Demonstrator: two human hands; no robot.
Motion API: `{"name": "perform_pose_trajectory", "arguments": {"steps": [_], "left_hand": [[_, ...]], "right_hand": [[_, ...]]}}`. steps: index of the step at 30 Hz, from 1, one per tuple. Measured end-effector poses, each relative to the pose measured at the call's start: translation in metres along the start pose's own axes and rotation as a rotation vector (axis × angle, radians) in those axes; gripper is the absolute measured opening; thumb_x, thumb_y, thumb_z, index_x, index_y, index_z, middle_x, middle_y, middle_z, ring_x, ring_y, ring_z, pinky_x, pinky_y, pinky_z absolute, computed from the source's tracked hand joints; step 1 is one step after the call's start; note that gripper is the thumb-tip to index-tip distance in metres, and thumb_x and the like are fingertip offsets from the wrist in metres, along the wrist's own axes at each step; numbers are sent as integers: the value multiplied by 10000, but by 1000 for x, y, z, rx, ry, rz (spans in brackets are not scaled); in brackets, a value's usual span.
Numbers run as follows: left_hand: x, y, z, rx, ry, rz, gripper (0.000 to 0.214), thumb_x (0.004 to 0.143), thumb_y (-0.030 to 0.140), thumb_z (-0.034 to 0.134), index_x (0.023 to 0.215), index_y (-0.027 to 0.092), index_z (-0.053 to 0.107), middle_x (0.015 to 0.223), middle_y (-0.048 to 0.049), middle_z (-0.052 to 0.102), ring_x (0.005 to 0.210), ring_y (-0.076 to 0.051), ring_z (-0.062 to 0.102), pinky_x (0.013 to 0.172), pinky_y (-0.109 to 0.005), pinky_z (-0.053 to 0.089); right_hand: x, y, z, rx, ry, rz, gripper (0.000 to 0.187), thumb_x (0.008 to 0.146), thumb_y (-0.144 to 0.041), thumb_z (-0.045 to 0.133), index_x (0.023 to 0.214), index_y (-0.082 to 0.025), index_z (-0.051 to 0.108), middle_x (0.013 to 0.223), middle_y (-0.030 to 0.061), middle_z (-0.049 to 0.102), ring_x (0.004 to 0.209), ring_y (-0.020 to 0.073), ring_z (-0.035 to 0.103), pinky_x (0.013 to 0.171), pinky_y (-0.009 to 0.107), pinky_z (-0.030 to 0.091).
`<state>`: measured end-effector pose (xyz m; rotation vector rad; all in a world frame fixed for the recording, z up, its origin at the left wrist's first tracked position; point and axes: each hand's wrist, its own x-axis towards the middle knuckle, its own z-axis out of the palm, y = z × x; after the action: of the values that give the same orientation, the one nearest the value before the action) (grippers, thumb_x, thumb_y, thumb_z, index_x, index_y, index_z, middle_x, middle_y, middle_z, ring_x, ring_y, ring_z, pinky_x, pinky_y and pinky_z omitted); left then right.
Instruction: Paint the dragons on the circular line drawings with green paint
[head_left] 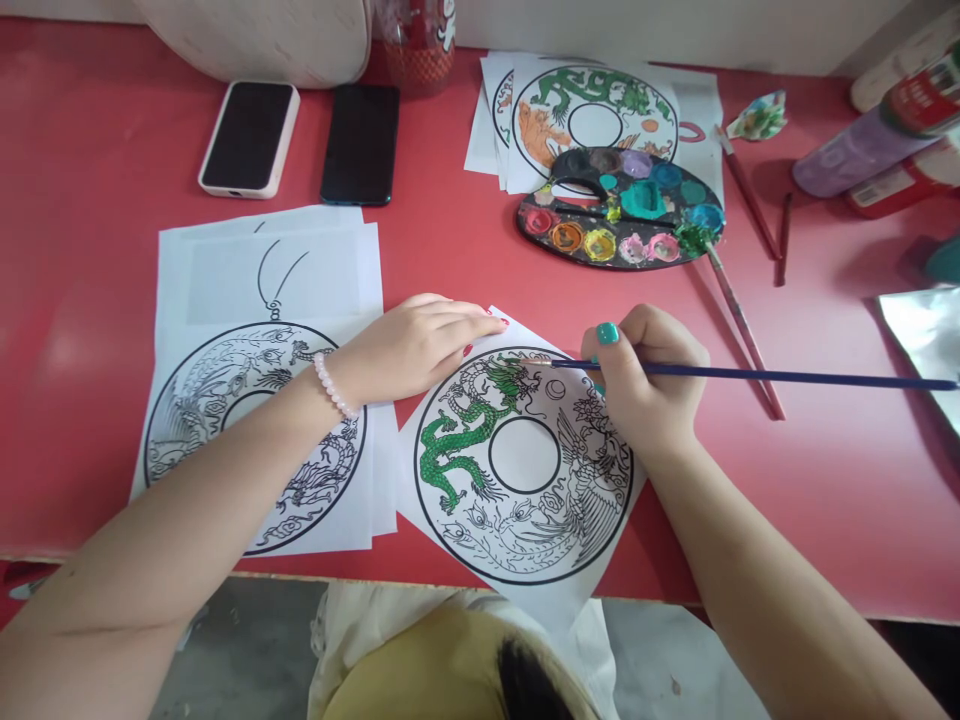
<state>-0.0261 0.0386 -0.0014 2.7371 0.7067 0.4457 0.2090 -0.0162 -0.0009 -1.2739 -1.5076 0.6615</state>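
A sheet with a round dragon-and-phoenix drawing (525, 470) lies at the table's near edge; its dragon is painted green. My right hand (645, 385) is closed on a thin blue paintbrush (750, 375), whose tip touches the drawing's upper part beside the dragon's head. My left hand (416, 345), a pink bead bracelet on its wrist, lies flat with fingers stretched out on the sheet's upper left corner. A dark palette (622, 215) with many paint blobs sits behind the sheet.
An unpainted drawing (255, 400) lies at left. Two phones (249, 135) (360, 142) rest at the back, a painted drawing stack (592, 110) behind the palette. Red brushes (739, 320) lie at right, near bottles (885, 140) and foil (926, 335).
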Motion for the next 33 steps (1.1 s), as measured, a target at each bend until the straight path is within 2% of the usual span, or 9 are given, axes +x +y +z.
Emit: {"name": "perform_pose_trajectory", "arguments": {"steps": [11, 25, 33], "left_hand": [[0, 0, 0, 12, 17, 17, 318, 957, 135, 403, 1252, 134, 522, 1233, -91, 616, 1162, -181, 565, 993, -356, 426], [1, 1, -1, 9, 33, 22, 326, 946, 111, 407, 1250, 147, 519, 1239, -76, 618, 1170, -174, 560, 1001, -355, 429], [1, 0, 0, 14, 20, 21, 330, 940, 110, 412, 1248, 137, 527, 1238, -87, 615, 1156, -188, 569, 992, -379, 437]], "right_hand": [[-1, -6, 1, -14, 11, 9, 396, 883, -352, 534, 572, -225, 324, 499, -48, 349, 437, 88, 334, 425, 288, 242], [-2, -9, 2, -81, -13, -19, 360, 879, -281, 531, 573, -219, 351, 488, -47, 380, 444, 85, 336, 443, 274, 273], [-1, -11, 1, -93, 22, 11, 362, 854, -198, 525, 560, -216, 315, 487, -52, 374, 441, 78, 340, 439, 266, 257]]}}
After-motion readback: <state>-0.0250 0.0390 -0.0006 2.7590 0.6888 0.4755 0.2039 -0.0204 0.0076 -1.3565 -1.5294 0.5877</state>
